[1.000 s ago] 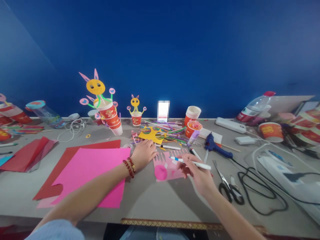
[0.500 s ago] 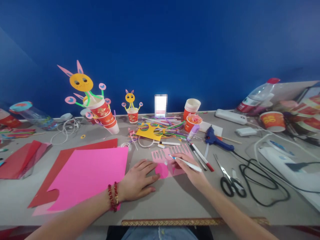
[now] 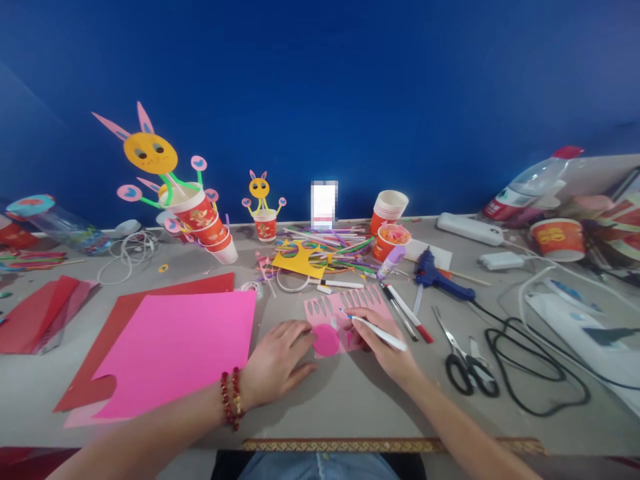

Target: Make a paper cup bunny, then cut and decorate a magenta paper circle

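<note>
My right hand (image 3: 387, 350) grips a white marker pen (image 3: 381, 334) with a blue tip, pointing left just above a light pink sheet (image 3: 363, 303). A row of narrow leaf-shaped holes runs along the sheet's far side. On its lower left lies a bright pink paper circle (image 3: 326, 341). My left hand (image 3: 280, 357), with a red bead bracelet at the wrist, rests on the table, fingers extended, fingertips at the circle's left edge. Whether the pen tip touches the paper I cannot tell.
Bright pink paper (image 3: 175, 350) lies on red sheets at left. Scissors (image 3: 465, 363), a blue glue gun (image 3: 437, 277) and its cord (image 3: 530, 400) are at right. Rabbit-faced cup figures (image 3: 151, 153), yellow paper scrap (image 3: 300, 259) and paper cups (image 3: 390, 208) stand or lie behind.
My left hand's fingers have drawn in a little, and more of the pink circle shows. The right hand still holds the marker pen in nearly the same place. The view has shifted slightly.
</note>
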{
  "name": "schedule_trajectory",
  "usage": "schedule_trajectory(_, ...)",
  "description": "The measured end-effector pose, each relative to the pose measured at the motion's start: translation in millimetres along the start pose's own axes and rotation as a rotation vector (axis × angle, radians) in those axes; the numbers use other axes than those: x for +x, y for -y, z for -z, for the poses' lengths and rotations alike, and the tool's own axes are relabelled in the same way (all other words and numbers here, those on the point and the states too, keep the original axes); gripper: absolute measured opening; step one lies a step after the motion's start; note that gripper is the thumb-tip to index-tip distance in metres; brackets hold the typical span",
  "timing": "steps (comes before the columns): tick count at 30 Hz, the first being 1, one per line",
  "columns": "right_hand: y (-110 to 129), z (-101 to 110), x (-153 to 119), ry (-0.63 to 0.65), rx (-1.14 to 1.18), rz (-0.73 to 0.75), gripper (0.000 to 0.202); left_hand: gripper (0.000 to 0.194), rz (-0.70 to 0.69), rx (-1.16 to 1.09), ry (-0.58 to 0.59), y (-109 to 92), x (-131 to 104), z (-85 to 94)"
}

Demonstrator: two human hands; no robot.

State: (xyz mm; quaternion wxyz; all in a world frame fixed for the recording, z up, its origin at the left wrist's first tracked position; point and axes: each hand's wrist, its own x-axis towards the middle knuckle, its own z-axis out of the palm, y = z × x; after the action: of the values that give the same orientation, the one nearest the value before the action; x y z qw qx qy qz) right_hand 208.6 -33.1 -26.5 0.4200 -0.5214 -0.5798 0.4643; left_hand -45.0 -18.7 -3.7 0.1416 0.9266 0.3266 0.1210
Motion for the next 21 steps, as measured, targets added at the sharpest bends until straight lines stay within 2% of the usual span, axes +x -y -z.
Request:
schedule_trajectory(3,-0.7,1.1,-0.3,-0.001,-0.046,0.029,0.036,0.061,0.099,0.042,0.018,-10.1,15.0,2.8)
schedule_trajectory(4,-0.6,1.3,-0.5,-0.006,-0.058,0.038,0.035,0.062,0.111,0.060,0.024,-13.1,20.4,2.5)
schedule_trajectory(8,1.6,1.3,-1.0,-0.036,-0.074,0.061,0.034,0.045,0.096,0.084,0.046,-19.1,35.3,-1.5)
schedule_trajectory(12,2.5,1.4,0.0,-0.008,0.027,0.033,0.033,0.037,-0.040,-0.015,0.105,-10.7,38.8,3.0)
schedule_trajectory(16,0.8,2.5,0.7,-0.021,0.093,0.014,0.033,0.055,-0.231,-0.115,0.191,1.9,34.3,13.1)
schedule_trajectory(18,0.7,3.0,0.5,-0.033,0.110,0.013,0.034,0.055,-0.184,-0.142,0.129,4.3,28.6,13.1)
schedule_trajectory(21,2.3,3.1,-0.1,-0.042,0.151,-0.005,0.035,0.046,-0.012,-0.119,0.008,2.8,20.5,5.8)
